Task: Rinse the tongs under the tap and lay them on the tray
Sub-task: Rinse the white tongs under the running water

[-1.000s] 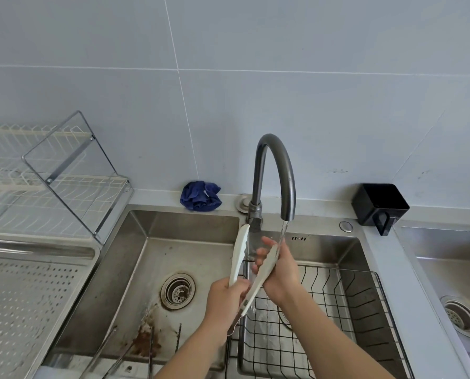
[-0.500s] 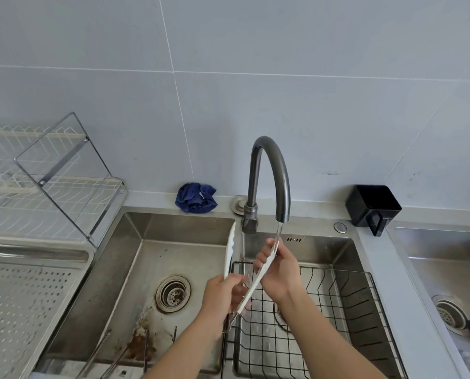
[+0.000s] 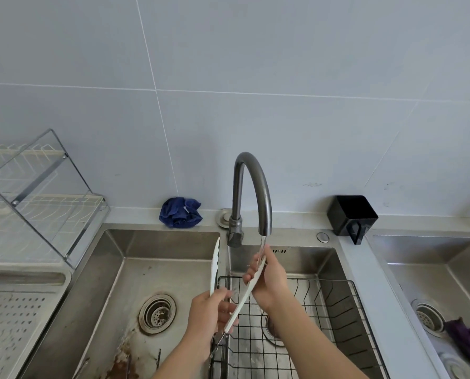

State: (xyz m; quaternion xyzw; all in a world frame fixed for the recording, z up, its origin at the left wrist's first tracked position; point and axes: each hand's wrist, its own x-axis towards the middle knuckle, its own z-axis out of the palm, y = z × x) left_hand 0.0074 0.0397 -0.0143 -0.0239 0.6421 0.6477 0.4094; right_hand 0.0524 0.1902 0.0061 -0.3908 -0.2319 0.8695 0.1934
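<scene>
White plastic tongs [image 3: 244,296]: left hand [image 3: 209,313] is gripping them near the hinge, arms spreading apart above the grip; right hand [image 3: 269,283] is pinching one tip, water from the curved dark-grey metal tap [image 3: 255,181] running onto it.

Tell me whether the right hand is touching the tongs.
Touching. The head view shows the right hand pinching one white arm of the tongs just below the tap, in the running water, with no gap between fingers and arm.
</scene>
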